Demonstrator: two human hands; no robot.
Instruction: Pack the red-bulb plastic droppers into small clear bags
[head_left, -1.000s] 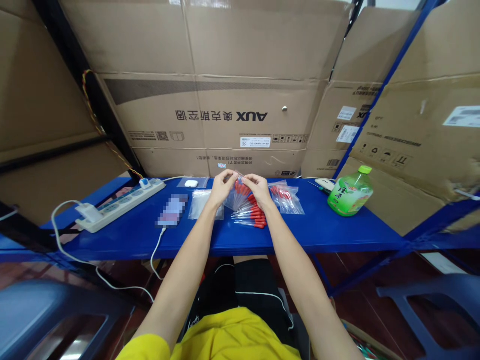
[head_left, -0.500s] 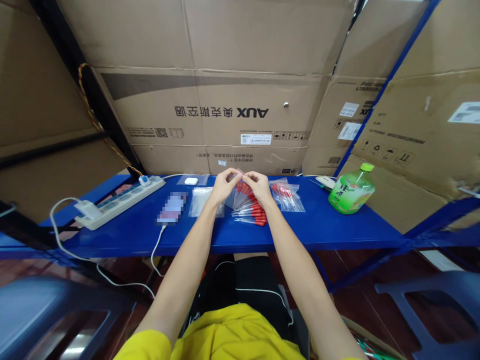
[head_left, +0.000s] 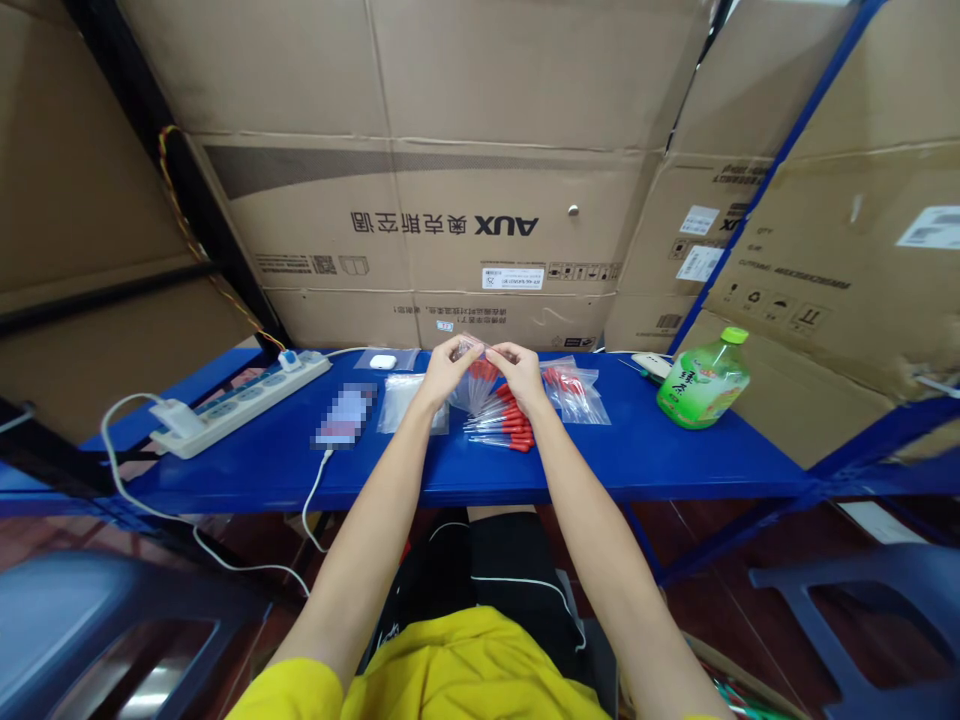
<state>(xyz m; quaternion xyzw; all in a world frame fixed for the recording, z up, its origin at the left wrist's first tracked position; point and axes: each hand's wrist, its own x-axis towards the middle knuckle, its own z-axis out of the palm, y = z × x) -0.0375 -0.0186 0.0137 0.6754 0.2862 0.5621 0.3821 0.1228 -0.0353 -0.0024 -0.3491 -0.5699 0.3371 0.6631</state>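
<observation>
My left hand [head_left: 448, 371] and my right hand [head_left: 519, 372] are close together over the back of the blue shelf, each pinching the top edge of a clear plastic zip bag [head_left: 470, 345]. Just below them lies a pile of slim clear tubes with red ends [head_left: 510, 420], fanned out side by side. To the left is a stack of empty clear bags [head_left: 401, 400], partly behind my left forearm. On the right, past my right hand, filled bags [head_left: 576, 390] hold more of the red-ended pieces.
A white power strip [head_left: 247, 405] and a phone [head_left: 345, 415] on a cable lie at left, with a small white case [head_left: 382, 362] behind. A green drink bottle [head_left: 705, 380] stands at right beside a pale flat object [head_left: 651, 364]. Cardboard [head_left: 480, 90] walls the back.
The clear bag between my fingers now shows more above my left fingertips. My hands have shifted only slightly; the items on the shelf stay where they were.
</observation>
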